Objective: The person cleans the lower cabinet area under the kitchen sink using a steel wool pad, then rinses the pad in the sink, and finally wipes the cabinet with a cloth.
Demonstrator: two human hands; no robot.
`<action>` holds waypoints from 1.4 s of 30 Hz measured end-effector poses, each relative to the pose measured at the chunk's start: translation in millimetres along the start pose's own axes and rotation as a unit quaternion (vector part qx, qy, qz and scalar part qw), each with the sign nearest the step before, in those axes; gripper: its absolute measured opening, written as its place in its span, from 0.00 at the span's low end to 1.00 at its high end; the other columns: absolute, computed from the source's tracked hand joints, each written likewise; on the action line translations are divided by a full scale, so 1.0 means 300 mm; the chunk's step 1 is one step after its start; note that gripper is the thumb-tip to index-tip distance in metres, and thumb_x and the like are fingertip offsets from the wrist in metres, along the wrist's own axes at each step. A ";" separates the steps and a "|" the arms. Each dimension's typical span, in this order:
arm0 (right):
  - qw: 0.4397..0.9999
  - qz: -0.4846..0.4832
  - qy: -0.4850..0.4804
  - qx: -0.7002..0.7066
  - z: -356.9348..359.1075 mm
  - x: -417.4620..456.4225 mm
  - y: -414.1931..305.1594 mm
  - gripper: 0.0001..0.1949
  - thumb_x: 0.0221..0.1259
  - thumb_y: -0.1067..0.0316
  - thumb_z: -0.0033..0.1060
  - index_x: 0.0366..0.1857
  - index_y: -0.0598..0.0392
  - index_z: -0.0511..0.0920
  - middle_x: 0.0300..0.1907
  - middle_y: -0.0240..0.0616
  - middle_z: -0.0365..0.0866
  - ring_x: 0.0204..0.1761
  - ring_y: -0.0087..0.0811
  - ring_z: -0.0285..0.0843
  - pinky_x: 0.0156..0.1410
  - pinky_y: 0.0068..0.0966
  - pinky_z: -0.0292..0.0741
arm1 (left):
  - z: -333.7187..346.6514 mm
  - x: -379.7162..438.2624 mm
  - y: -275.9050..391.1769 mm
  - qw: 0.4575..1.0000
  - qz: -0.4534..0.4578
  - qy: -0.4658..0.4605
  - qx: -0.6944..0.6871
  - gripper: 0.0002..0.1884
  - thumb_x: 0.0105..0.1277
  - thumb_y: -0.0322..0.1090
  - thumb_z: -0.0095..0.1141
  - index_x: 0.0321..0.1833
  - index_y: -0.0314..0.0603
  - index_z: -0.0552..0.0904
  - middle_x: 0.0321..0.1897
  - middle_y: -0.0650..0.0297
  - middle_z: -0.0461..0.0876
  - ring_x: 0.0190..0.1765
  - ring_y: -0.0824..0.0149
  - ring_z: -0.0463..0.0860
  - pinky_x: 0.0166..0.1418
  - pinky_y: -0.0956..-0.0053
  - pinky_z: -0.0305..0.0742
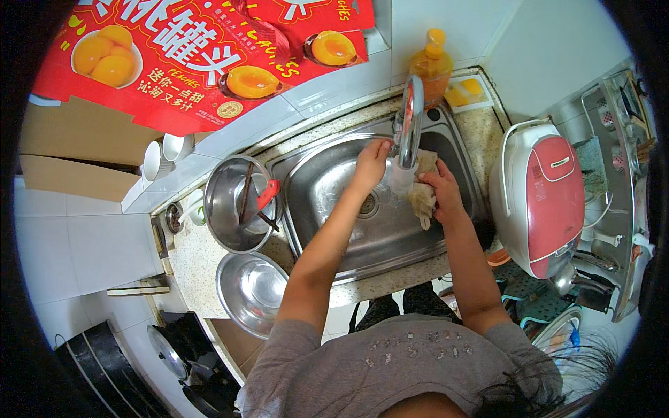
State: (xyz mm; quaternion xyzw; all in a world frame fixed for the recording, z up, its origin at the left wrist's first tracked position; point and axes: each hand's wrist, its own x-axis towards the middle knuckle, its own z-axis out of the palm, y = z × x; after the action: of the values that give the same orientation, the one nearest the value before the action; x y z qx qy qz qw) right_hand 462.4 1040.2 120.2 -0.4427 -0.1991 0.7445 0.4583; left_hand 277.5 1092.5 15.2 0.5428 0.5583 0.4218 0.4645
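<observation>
My right hand (444, 190) grips a wet, beige-brown cloth (422, 196) over the right part of the stainless steel sink (334, 209). Part of the cloth hangs below my fingers. Just left of the cloth, a chrome faucet (413, 112) with a pale, translucent spout end (403, 177) points down into the basin. My left hand (372, 164) is raised beside the faucet's left side, its fingers curled and the fingertips close to the faucet body. Whether they hold a lever there is hidden. The round drain (369, 205) shows between my forearms.
Left of the sink stand a metal pot (219, 209) with chopsticks and a red-handled tool, and a steel bowl (251, 292) over the counter edge. An orange pump bottle (433, 68) stands behind the faucet. A pink-and-white rice cooker (554, 193) is at right, a red carton (198, 68) at upper left.
</observation>
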 end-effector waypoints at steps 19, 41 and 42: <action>0.964 -0.029 -0.104 -0.244 0.030 -0.045 0.148 0.13 0.66 0.67 0.60 0.52 0.59 0.79 0.41 0.25 0.80 0.42 0.16 0.72 0.49 0.20 0.70 | 0.054 0.114 0.159 0.879 0.260 -0.187 0.354 0.11 0.62 0.40 0.63 0.39 0.39 0.86 0.36 0.54 0.84 0.46 0.50 0.81 0.51 0.60 0.76; 0.977 0.008 -0.004 -0.213 -0.084 -0.059 0.209 0.12 0.66 0.66 0.58 0.47 0.61 0.78 0.41 0.37 0.82 0.40 0.27 0.80 0.48 0.27 0.76 | 0.001 0.017 0.164 0.993 0.116 -0.006 0.034 0.11 0.68 0.39 0.62 0.43 0.37 0.85 0.35 0.59 0.86 0.39 0.64 0.83 0.42 0.70 0.76; 0.989 0.034 0.006 -0.144 -0.063 -0.069 0.206 0.12 0.66 0.66 0.57 0.48 0.61 0.78 0.41 0.37 0.82 0.41 0.28 0.81 0.49 0.28 0.77 | -0.035 -0.017 0.025 0.997 0.072 0.013 -0.010 0.12 0.69 0.41 0.61 0.45 0.38 0.84 0.36 0.61 0.86 0.40 0.66 0.83 0.43 0.73 0.75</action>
State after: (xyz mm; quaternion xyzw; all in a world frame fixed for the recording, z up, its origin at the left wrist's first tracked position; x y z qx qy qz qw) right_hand 451.0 989.6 76.7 -0.5147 -0.2864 0.7209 0.3652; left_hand 268.6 1088.3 25.2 0.5715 0.5196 0.4667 0.4309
